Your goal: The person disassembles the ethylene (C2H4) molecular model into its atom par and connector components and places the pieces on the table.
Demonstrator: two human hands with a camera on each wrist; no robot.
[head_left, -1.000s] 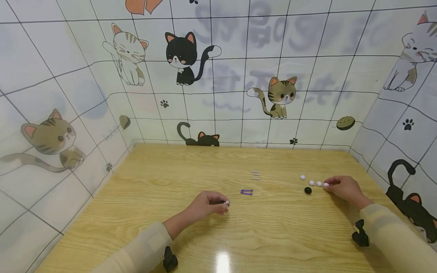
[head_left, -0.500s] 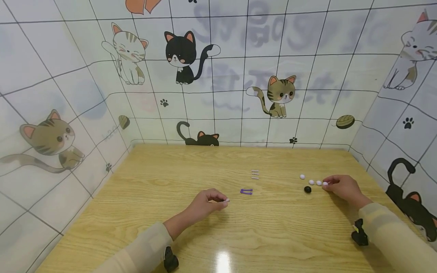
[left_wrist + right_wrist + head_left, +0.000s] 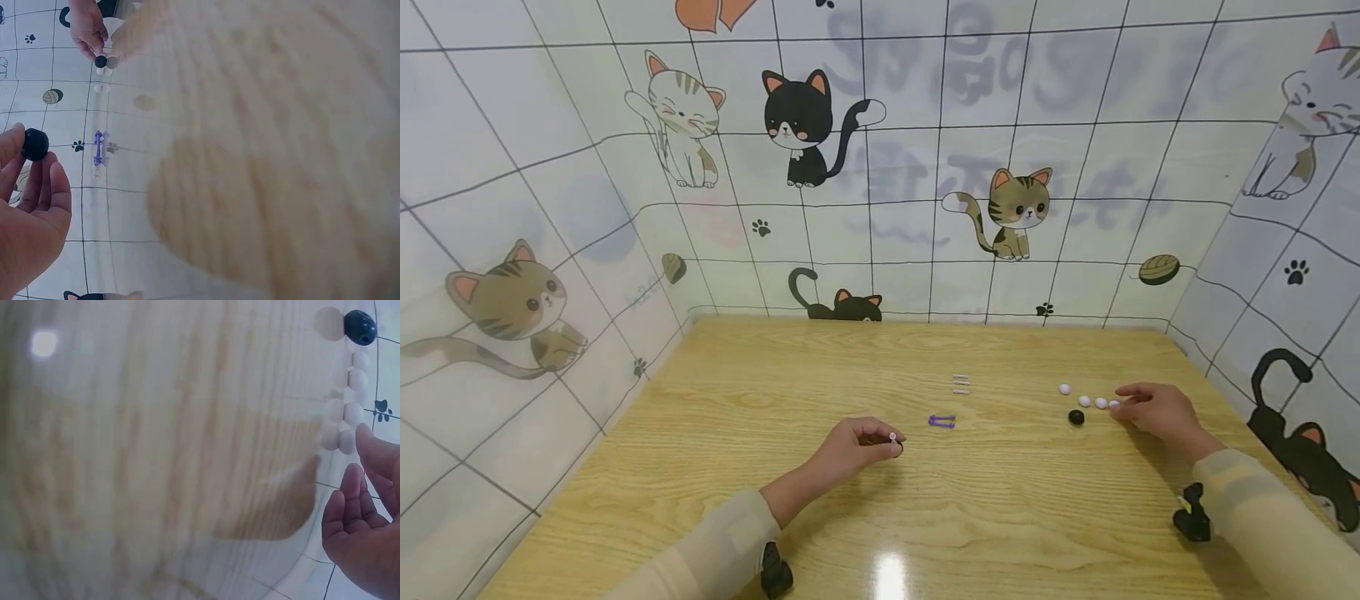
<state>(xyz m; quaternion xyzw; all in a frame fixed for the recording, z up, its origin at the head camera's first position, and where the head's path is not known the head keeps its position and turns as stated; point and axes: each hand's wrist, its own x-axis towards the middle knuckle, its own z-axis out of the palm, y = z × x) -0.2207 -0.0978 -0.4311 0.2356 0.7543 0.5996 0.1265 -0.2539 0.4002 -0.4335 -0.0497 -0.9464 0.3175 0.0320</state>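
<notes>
In the head view my left hand [image 3: 857, 444] pinches a small black ball, with a white knobbed tip [image 3: 892, 437] showing at its fingertips. The left wrist view shows that black ball [image 3: 35, 145] held between thumb and fingers. My right hand [image 3: 1156, 412] is at the right end of a row of white balls [image 3: 1085, 402]. Its thumb and index finger stand apart beside the end white ball [image 3: 347, 442]; whether they touch it is hard to tell. A second black ball [image 3: 1077, 417], with holes, lies in front of the row.
Two purple knobbed sticks [image 3: 942, 422] lie mid-table, with several short white sticks [image 3: 961, 383] behind them. Another white ball [image 3: 1064, 389] sits just behind the row. Cat-printed curtain walls [image 3: 910, 208] border the wooden table [image 3: 760, 375] at back and sides.
The white tip at my left fingertips has turned to point upward. My right index finger has lifted away from the thumb at the end white ball. The other balls and sticks have not moved.
</notes>
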